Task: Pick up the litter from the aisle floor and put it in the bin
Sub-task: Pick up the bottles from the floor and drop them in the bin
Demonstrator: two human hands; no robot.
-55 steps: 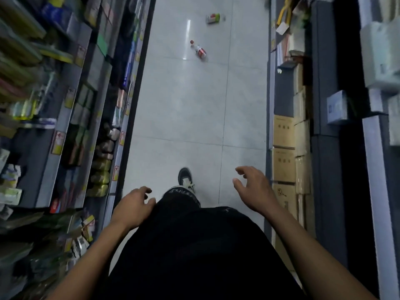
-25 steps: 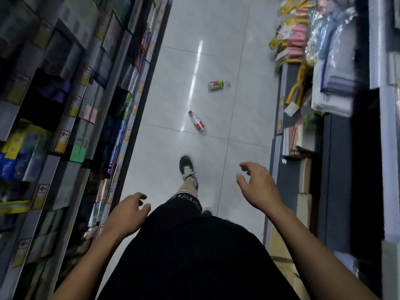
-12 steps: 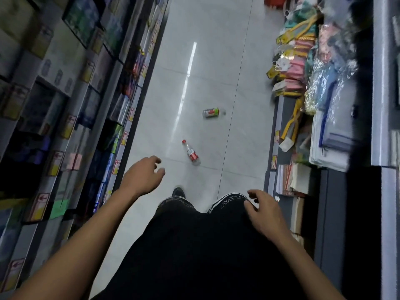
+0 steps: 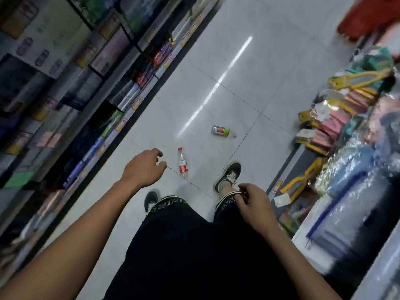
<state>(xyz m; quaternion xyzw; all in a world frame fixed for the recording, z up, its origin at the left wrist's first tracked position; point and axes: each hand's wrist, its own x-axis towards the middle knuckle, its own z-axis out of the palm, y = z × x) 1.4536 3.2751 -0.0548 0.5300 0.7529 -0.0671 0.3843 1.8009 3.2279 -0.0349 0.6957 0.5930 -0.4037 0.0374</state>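
A clear plastic bottle (image 4: 183, 164) with a red cap and red label lies on the white tile floor (image 4: 233, 87) just ahead of my feet. Farther on lies a second bottle (image 4: 221, 130) with a green and red label. My left hand (image 4: 144, 168) hangs in the air just left of the near bottle, fingers loosely curled, holding nothing. My right hand (image 4: 253, 204) is lower, over my right leg, fingers loosely curled and empty. No bin is clearly visible.
Stocked shelves (image 4: 91, 79) line the left side of the aisle. On the right stand racks of hanging goods and plastic-wrapped items (image 4: 355, 135). A blurred red object (image 4: 368, 16) sits at the top right. My black shoes (image 4: 228, 176) stand on the tiles.
I have walked up the aisle, so both bottles are nearer. My left hand has come forward beside the near bottle; my right foot has stepped ahead.
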